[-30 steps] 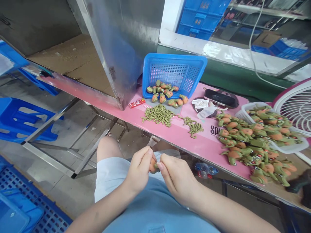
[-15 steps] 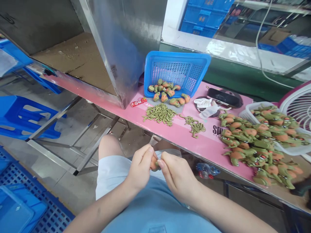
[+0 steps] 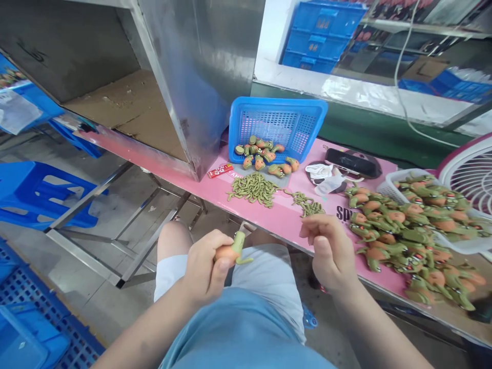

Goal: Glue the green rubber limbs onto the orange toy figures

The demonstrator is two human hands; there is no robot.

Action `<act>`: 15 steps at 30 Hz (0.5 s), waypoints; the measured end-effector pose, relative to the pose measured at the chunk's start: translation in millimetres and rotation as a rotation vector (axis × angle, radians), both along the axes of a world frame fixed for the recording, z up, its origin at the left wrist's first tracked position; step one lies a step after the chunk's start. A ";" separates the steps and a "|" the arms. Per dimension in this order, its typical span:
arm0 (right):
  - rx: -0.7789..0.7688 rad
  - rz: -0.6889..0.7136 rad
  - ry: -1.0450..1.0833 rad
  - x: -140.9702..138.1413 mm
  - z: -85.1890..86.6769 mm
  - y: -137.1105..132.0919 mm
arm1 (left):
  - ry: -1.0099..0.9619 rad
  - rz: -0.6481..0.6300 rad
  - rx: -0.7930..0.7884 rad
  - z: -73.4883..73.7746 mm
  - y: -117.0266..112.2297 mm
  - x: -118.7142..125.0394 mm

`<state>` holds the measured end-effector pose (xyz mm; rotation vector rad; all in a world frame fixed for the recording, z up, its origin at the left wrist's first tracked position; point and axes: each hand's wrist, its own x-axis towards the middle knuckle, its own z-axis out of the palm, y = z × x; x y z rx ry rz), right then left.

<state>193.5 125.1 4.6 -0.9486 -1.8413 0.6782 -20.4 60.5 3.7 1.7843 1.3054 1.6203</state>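
My left hand [image 3: 205,266] is closed round an orange and green toy figure [image 3: 230,250] above my lap; a green limb sticks up from it. My right hand [image 3: 330,251] hovers at the front edge of the pink table [image 3: 284,215], fingers curled in a pinch near a small pile of green limb parts [image 3: 309,205]; what it pinches, if anything, I cannot make out. A larger pile of green parts [image 3: 253,187] lies further left. A heap of orange and green figures [image 3: 403,236] covers the table on the right.
A blue basket [image 3: 279,123] tilts at the back with several figures [image 3: 265,154] in front. A white basket [image 3: 465,241], a fan [image 3: 471,174], a phone [image 3: 353,161] and a red packet [image 3: 220,170] lie on the table. A metal cabinet [image 3: 184,92] stands left.
My hands have come apart: the right one moved up and right to the table edge, while the left one kept the figure, whose green limb now shows.
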 end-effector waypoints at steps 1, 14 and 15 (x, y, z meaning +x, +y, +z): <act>-0.023 -0.092 0.017 3.4 -5.9 3.4 | 0.001 -0.010 0.047 -0.9 1.9 -1.3; -0.073 -0.789 0.107 48.7 -74.2 112.6 | -0.308 0.039 -0.379 -12.8 -14.5 -7.5; -0.089 -0.790 0.099 50.9 -75.7 121.8 | -0.398 0.057 -0.424 -12.0 -15.8 -2.0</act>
